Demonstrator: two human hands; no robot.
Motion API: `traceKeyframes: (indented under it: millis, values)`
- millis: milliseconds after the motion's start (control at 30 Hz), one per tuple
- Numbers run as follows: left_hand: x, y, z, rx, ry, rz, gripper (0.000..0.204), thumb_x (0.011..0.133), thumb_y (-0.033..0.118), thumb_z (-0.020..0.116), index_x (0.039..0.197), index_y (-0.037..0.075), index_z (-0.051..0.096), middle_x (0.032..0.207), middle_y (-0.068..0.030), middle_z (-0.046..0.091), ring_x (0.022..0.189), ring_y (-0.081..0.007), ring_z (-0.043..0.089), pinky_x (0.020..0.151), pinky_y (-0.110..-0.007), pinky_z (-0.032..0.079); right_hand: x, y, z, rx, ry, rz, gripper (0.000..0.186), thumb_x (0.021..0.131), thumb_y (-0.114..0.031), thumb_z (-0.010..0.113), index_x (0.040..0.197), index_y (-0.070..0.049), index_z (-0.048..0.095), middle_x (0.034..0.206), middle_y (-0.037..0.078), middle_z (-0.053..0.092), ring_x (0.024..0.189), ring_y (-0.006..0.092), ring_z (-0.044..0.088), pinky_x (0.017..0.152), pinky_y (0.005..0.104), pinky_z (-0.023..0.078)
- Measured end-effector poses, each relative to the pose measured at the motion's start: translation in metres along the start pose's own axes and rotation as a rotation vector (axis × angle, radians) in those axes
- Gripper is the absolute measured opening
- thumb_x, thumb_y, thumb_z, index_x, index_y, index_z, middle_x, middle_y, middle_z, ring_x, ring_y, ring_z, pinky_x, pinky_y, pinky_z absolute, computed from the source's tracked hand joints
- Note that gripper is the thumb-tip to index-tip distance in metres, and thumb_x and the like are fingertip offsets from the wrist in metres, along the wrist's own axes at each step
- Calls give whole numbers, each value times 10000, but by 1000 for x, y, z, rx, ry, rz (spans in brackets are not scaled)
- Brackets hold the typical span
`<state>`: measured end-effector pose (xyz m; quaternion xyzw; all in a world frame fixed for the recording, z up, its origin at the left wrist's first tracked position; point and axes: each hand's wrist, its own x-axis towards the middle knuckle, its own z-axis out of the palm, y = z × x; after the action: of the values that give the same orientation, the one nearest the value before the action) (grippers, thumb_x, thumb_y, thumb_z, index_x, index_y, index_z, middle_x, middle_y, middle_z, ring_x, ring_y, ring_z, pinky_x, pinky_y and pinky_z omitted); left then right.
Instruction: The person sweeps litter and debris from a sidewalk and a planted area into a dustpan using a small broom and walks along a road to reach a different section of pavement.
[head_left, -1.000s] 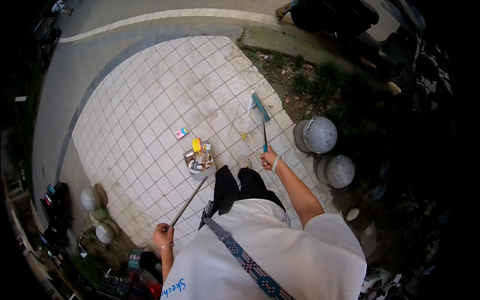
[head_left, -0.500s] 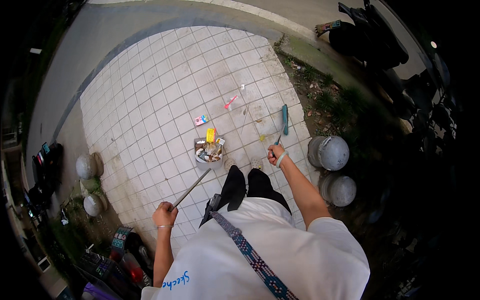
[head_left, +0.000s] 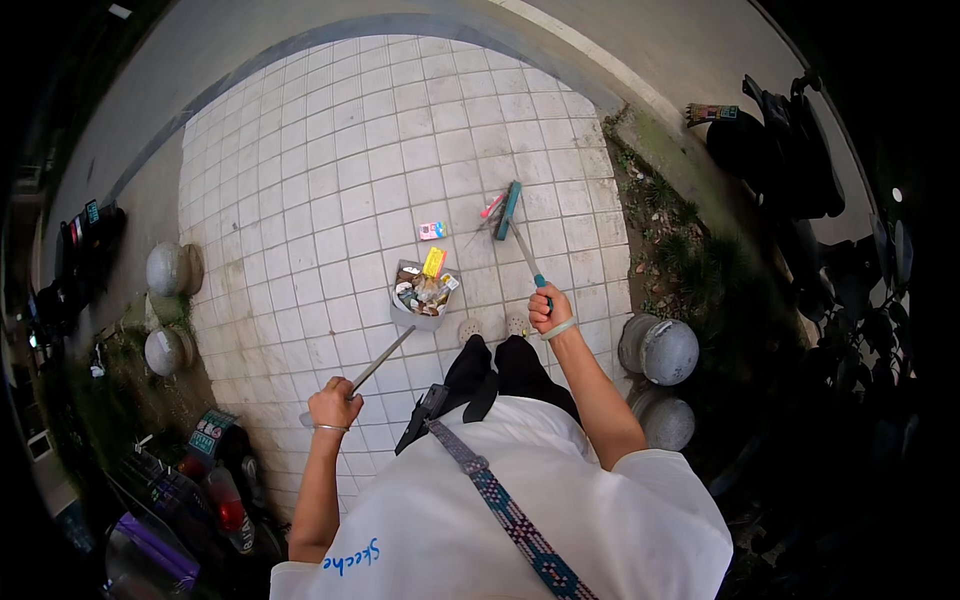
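My left hand is closed around the long grey handle of a dustpan, which stands on the tiles just ahead of my feet. Mixed litter fills the pan, with a yellow packet on top. My right hand grips a broom by the teal end of its handle. The teal broom head is out in front, beside a small pink-and-white piece of litter. A pink, white and blue packet lies on the tiles between the dustpan and the broom head.
Pale square tiles spread ahead. Round stone bollards stand at right, others at left. A planted strip borders the right side. Parked scooters stand at far right and lower left. My shoes are behind the dustpan.
The broom head has swung left from the right side of the tiles to the pink-and-white litter. My left hand keeps hold of the dustpan handle. The whole view has shifted slightly.
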<state>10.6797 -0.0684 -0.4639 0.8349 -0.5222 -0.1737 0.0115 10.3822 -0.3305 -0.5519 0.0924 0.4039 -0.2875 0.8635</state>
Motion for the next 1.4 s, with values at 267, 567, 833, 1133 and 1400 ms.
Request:
traceKeyframes:
  millis: [267, 567, 833, 1133, 1400]
  values:
    - [21, 3, 3, 4, -39, -10, 139, 557, 202, 599, 650, 106, 560, 756, -9, 560, 592, -219, 547, 501, -341, 440, 56, -70, 9, -873, 328, -88, 246, 682, -6, 413, 818, -132, 252, 469, 12, 293, 314, 94, 278, 263, 216, 193]
    - [42, 31, -3, 84, -134, -50, 153, 572, 225, 586, 643, 91, 562, 730, -25, 550, 526, -244, 545, 486, -355, 447, 84, 0, 46, -828, 307, 110, 263, 690, -16, 419, 804, -178, 246, 491, 10, 312, 347, 86, 297, 273, 193, 192]
    - [47, 40, -4, 91, -163, -113, 146, 564, 216, 582, 647, 96, 569, 729, -29, 544, 563, -232, 548, 502, -343, 450, 67, -19, 57, -35, 32, 365, 120, 732, -94, 414, 651, -109, 327, 440, -22, 283, 337, 74, 284, 273, 184, 198]
    - [50, 44, -4, 89, -179, -133, 162, 573, 202, 570, 686, 87, 574, 742, -44, 551, 589, -233, 555, 525, -339, 455, 57, -56, 88, -1154, 73, 238, 503, 666, -12, 415, 1109, -135, 211, 463, -1, 289, 327, 79, 260, 280, 214, 165]
    - [65, 41, -3, 106, -208, -126, 127, 580, 191, 545, 643, 81, 563, 735, -50, 550, 589, -234, 556, 527, -341, 453, 112, -12, 59, -1892, 149, 404, 702, 666, -33, 439, 1226, -144, 30, 463, 49, 348, 342, 137, 332, 294, 272, 250]
